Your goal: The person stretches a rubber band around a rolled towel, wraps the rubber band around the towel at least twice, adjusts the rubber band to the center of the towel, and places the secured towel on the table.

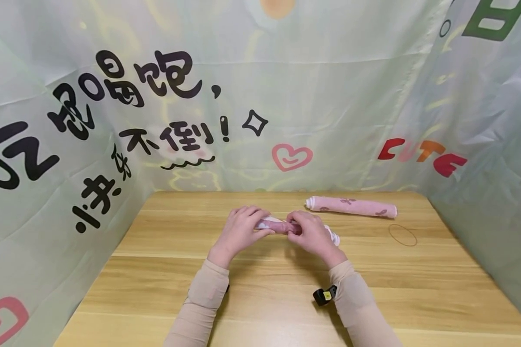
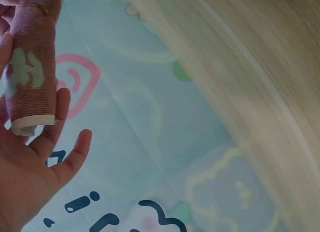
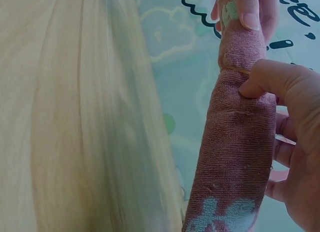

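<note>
A rolled pink towel [image 3: 235, 137] with pale patterned patches is held up above the table by both hands. My left hand [image 1: 244, 231] grips its left part, thumb on the near side. In the left wrist view that end of the roll shows a white edge, and some fingers of the left hand [image 2: 40, 162] spread away from it. Around the roll runs a thin rubber band [image 3: 239, 70], where the towel narrows slightly. Right beside the band, my right hand [image 1: 314, 234] pinches the roll with thumb and fingers. A white end of the towel [image 1: 332, 236] pokes out past the right hand.
Another rolled pink towel [image 1: 351, 206] lies near the back right of the wooden table [image 1: 269, 299]. A loose rubber band [image 1: 403, 234] rests in front of it. Printed cloth [image 1: 330, 111] hangs behind the table and at both sides.
</note>
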Motion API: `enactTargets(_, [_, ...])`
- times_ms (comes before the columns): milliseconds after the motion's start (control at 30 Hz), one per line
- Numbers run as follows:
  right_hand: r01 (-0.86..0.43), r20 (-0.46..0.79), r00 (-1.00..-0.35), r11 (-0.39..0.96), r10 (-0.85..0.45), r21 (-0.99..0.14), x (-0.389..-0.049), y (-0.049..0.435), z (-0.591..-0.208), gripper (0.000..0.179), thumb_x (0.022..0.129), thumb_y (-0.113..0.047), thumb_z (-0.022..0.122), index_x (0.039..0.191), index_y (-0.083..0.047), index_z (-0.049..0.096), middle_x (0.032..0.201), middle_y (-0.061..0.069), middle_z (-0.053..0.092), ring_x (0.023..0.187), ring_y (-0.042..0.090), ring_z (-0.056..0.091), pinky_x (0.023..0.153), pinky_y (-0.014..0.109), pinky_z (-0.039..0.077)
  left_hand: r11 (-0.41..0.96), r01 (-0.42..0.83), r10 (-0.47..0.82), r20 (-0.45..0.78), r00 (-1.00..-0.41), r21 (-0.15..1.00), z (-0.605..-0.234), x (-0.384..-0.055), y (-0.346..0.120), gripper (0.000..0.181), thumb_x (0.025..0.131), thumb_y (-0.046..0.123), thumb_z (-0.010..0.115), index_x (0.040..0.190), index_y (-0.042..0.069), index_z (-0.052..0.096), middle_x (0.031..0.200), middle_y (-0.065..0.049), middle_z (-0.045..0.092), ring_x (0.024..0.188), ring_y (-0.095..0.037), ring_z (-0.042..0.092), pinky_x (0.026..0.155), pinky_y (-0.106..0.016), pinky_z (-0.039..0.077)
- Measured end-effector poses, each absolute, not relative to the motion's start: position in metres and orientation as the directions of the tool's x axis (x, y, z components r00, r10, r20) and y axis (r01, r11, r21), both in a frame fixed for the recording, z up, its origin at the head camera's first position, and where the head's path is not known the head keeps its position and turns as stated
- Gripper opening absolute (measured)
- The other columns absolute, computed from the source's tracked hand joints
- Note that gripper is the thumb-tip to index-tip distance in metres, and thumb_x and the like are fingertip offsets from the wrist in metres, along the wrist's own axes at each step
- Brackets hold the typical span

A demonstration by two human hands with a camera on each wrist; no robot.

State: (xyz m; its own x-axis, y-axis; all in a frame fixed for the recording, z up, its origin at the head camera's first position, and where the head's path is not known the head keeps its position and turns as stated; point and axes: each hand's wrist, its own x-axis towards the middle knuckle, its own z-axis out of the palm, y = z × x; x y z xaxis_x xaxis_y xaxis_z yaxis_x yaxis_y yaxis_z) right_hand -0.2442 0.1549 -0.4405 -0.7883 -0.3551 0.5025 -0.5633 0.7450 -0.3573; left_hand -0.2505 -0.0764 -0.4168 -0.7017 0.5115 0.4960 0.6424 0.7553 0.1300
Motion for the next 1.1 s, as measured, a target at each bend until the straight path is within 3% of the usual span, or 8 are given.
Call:
enactTargets(167, [-0.590, 0.528, -0.765, 0.731, -0.370, -0.342, -0.244, 0.153, -0.444, 0.026, 0.075, -0.012, 0.076, 0.097, -0.016, 0.064, 0.091, 0.000, 0.066, 0.082, 0.015, 0.060, 0.079, 0.041, 0.048, 0.780, 0.613, 0.499, 0.468, -0.729, 0.124, -0.416, -0.250, -0.077, 0.044, 0.081, 0.047, 0.074, 0.116, 0.020, 0.069, 0.111, 0.001, 0.069, 0.102, -0.023, 0.064, 0.081, -0.044, 0.050])
enactTargets(300, [-0.597, 0.525, -0.764, 0.720, -0.376, -0.353, -0.244, 0.152, -0.445, 0.026, 0.077, -0.011, 0.077, 0.099, -0.015, 0.063, 0.096, 0.001, 0.067, 0.089, 0.019, 0.063, 0.086, 0.048, 0.048, 0.770, 0.630, 0.514, 0.487, -0.707, 0.102, -0.416, -0.251, -0.078, 0.037, 0.081, 0.038, 0.077, 0.111, 0.018, 0.070, 0.108, 0.001, 0.069, 0.100, -0.022, 0.064, 0.081, -0.044, 0.050])
enactTargets(433, [-0.624, 0.547, -0.741, 0.699, -0.389, -0.350, -0.244, 0.152, -0.445, 0.025, 0.078, -0.013, 0.076, 0.099, -0.015, 0.063, 0.097, 0.001, 0.066, 0.092, 0.020, 0.061, 0.086, 0.048, 0.048, 0.758, 0.649, 0.534, 0.515, -0.671, 0.059, -0.417, -0.252, -0.078, 0.028, 0.081, 0.030, 0.078, 0.106, 0.019, 0.071, 0.106, 0.002, 0.068, 0.098, -0.021, 0.064, 0.083, -0.044, 0.049])
enactTargets(600, [-0.650, 0.575, -0.724, 0.655, -0.381, -0.385, -0.243, 0.151, -0.443, 0.011, 0.087, -0.019, 0.070, 0.095, -0.016, 0.063, 0.105, 0.002, 0.063, 0.102, 0.021, 0.056, 0.090, 0.045, 0.047, 0.722, 0.692, 0.562, 0.584, -0.586, 0.001, -0.419, -0.254, -0.078, 0.023, 0.080, 0.027, 0.079, 0.101, 0.022, 0.071, 0.104, 0.003, 0.067, 0.098, -0.020, 0.062, 0.086, -0.043, 0.048])
enactTargets(700, [-0.641, 0.576, -0.738, 0.632, -0.351, -0.436, -0.243, 0.148, -0.440, 0.006, 0.092, -0.021, 0.066, 0.092, -0.016, 0.063, 0.102, 0.002, 0.063, 0.100, 0.019, 0.055, 0.088, 0.042, 0.047, 0.686, 0.727, 0.581, 0.632, -0.513, -0.040, -0.419, -0.255, -0.077, 0.021, 0.080, 0.024, 0.081, 0.099, 0.022, 0.071, 0.102, 0.003, 0.067, 0.098, -0.019, 0.062, 0.088, -0.042, 0.048])
enactTargets(833, [-0.598, 0.531, -0.784, 0.623, -0.322, -0.505, -0.241, 0.144, -0.437, 0.009, 0.094, -0.021, 0.065, 0.089, -0.014, 0.060, 0.096, 0.001, 0.059, 0.092, 0.015, 0.053, 0.082, 0.037, 0.049, 0.658, 0.744, 0.602, 0.674, -0.428, -0.115, -0.420, -0.255, -0.075, 0.021, 0.078, 0.022, 0.083, 0.095, 0.022, 0.071, 0.098, 0.004, 0.067, 0.096, -0.019, 0.061, 0.087, -0.040, 0.048])
enactTargets(1100, [-0.458, 0.378, -0.884, 0.665, -0.274, -0.590, -0.237, 0.141, -0.430, 0.009, 0.092, -0.016, 0.065, 0.087, -0.012, 0.058, 0.090, 0.002, 0.053, 0.086, 0.013, 0.048, 0.077, 0.031, 0.048, 0.626, 0.753, 0.629, 0.702, -0.335, -0.202, -0.422, -0.255, -0.069, 0.017, 0.081, 0.023, 0.080, 0.096, 0.023, 0.073, 0.097, 0.006, 0.067, 0.094, -0.016, 0.060, 0.087, -0.037, 0.049])
